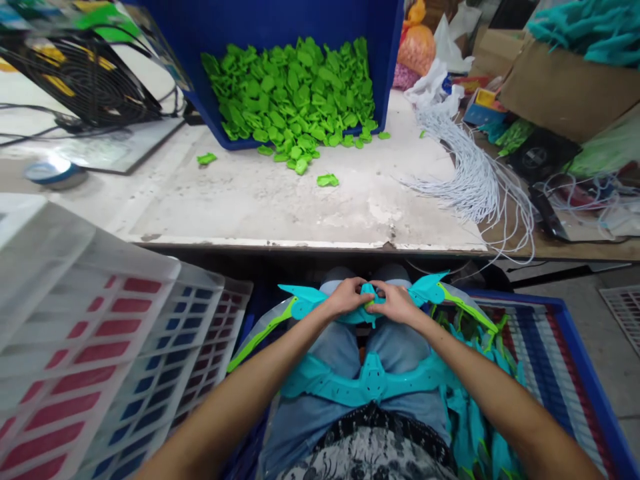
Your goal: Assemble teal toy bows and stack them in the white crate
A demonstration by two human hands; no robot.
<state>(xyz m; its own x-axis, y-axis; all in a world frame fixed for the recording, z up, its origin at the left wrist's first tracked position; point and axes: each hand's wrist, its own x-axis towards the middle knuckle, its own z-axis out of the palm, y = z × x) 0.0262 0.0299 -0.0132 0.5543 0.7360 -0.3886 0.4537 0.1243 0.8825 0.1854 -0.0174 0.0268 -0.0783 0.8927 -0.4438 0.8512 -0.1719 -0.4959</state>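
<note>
Over my lap, a teal plastic toy bow with lime-green limb ends is held level between both hands. My left hand is closed on the middle of the toy bow from the left. Closed on the same middle part from the right is my right hand, its thumb pressing close to the left thumb. A small bit of green shows between the thumbs, partly hidden by the fingers. Nearer my body, a second teal bow piece lies across my thighs, touched by neither hand.
A tilted blue bin spills small green plastic parts onto the white table. White strings hang over the table's right edge. White baskets stand at left. At right, a blue-rimmed crate holds more teal-and-green pieces.
</note>
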